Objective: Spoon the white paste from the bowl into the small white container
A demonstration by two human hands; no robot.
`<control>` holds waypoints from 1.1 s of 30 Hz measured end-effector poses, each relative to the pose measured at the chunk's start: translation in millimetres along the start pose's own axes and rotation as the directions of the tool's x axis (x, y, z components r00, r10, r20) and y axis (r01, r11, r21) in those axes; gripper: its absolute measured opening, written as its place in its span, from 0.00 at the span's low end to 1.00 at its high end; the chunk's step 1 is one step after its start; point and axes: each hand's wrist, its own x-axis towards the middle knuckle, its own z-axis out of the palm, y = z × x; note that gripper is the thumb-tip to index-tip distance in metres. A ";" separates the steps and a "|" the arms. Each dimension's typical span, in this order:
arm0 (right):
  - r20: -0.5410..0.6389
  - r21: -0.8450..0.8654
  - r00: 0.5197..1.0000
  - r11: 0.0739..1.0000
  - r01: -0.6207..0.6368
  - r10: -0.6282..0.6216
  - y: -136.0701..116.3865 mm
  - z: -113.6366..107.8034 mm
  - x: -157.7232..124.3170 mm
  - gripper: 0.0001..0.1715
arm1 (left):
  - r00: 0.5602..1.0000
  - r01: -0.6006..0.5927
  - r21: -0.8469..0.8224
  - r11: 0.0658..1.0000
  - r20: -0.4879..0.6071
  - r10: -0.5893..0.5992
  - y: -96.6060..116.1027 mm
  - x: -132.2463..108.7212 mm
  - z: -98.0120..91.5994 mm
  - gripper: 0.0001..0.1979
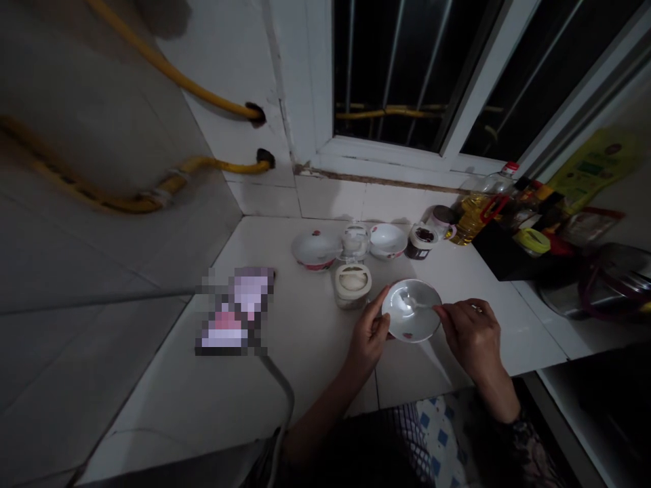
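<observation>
A white bowl [414,325] with small red marks is tilted above the counter near its front edge. My left hand [370,332] grips its left rim, thumb inside the edge and fingers behind. My right hand [472,339] is closed on the handle of a spoon [422,306], whose head lies inside the bowl. What the bowl contains, if anything, is hard to make out. Just behind my left hand stands a square jar [352,285] with white contents.
Behind are two more bowls [315,251] [388,241], a clear container [354,242] and a dark-filled jar [421,242]. An oil bottle [470,213], a black box [501,251] and a metal pot [569,291] stand right. A blurred-out phone [237,312] with a cable lies left.
</observation>
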 end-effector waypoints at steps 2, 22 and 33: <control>-0.019 0.030 1.000 0.999 0.024 -0.023 -4.2 5.6 3.4 0.14 | 1.000 -0.009 0.009 1.000 0.006 0.009 1.2 -0.4 -0.1 0.33; 0.382 0.197 0.715 0.704 -0.682 0.586 -18.0 23.4 -38.4 0.39 | 0.912 -0.403 0.319 0.858 0.062 0.405 -8.5 1.6 -3.6 0.21; 0.682 0.486 0.291 -0.117 -0.866 0.671 -50.3 37.0 -23.0 0.39 | 0.863 -0.477 0.499 0.723 0.113 0.492 -7.3 -0.7 -6.0 0.23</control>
